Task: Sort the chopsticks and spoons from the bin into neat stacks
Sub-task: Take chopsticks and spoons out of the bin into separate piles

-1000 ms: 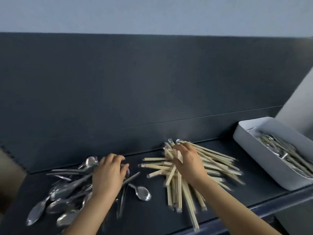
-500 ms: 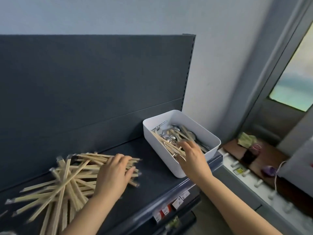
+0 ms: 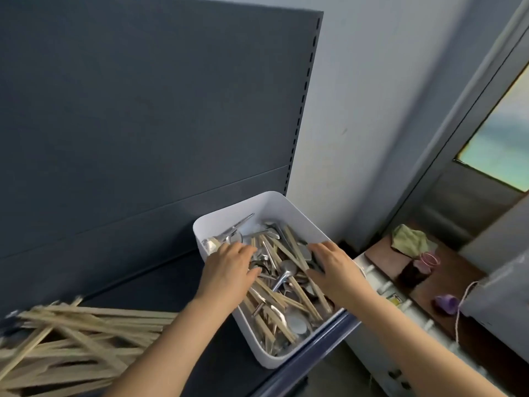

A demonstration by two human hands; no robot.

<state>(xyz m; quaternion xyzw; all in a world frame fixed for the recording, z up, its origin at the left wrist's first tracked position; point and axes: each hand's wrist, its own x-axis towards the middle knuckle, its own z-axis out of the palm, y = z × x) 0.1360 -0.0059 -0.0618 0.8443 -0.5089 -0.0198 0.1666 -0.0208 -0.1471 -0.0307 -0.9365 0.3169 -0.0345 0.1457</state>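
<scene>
Your right hand lies spread and your left hand curls in the bin, pinching I cannot tell what, so gather only chopsticks, leaving spoons.

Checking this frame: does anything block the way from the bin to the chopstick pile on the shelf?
Nothing visible. Only bare shelf lies between the white bin and the chopstick pile. The left hand and right hand reach into the bin.

A: What is shown of the person's body?
B: Only the left hand and the right hand, each with its forearm — all is seen bare, as far as the lower edge of the view.
</scene>
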